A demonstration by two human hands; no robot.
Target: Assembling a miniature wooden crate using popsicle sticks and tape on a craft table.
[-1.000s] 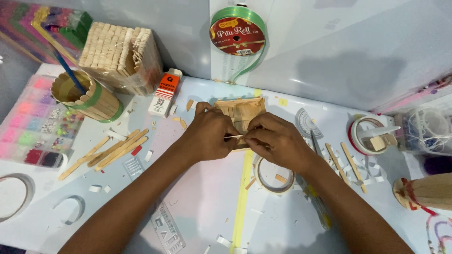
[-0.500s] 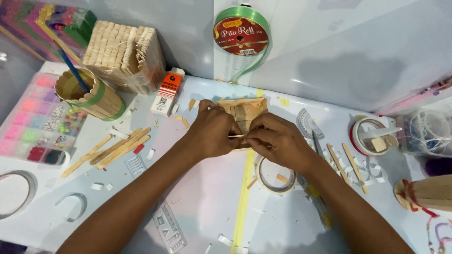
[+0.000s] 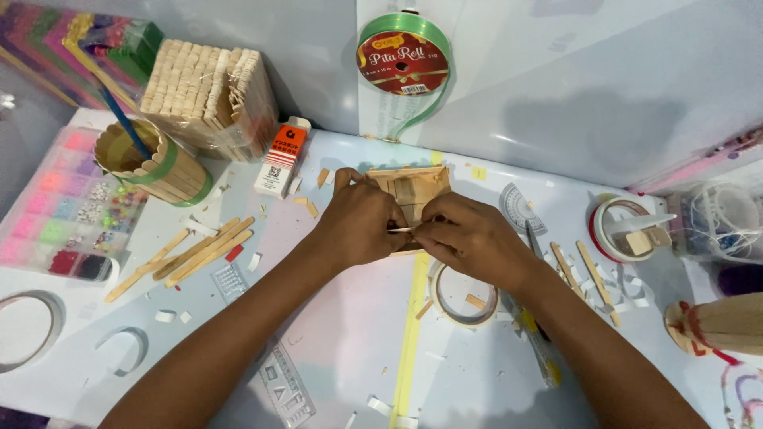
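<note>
a small frame of wooden sticks (image 3: pixel 412 187) lies flat on the worktop (image 3: pixel 342 349) near its back edge, just below the wall, and both hands sit right over its lower half. between them runs a thin stick (image 3: pixel 401 229), held level: the left hand (image 3: pixel 362 222) has its grip closed on one end, thumb and fingers pinched together, and the right hand (image 3: pixel 469 238) pinches the other end the same way, so the two sets of fingertips nearly meet above the frame. just in front of the right wrist a roll of clear tape (image 3: pixel 465 294) lies flat, and a strip of yellow tape (image 3: pixel 413 318) runs down the worktop from under the hands. to the left, a loose bunch of craft sticks (image 3: pixel 195 250) lies slanted, with a small orange and white glue bottle (image 3: pixel 282 156) standing near the wall and a cup clad in sticks (image 3: pixel 151 163) holding a blue-handled brush (image 3: pixel 119 119). behind these rests a wrapped block of sticks (image 3: pixel 211 95). a clear box of coloured beads (image 3: pixel 60 214) sits at the far left edge. on the wall above the frame hangs a spool of green ribbon (image 3: pixel 404 59). to the right, another tape roll (image 3: pixel 628 230) stands well apart.
</note>
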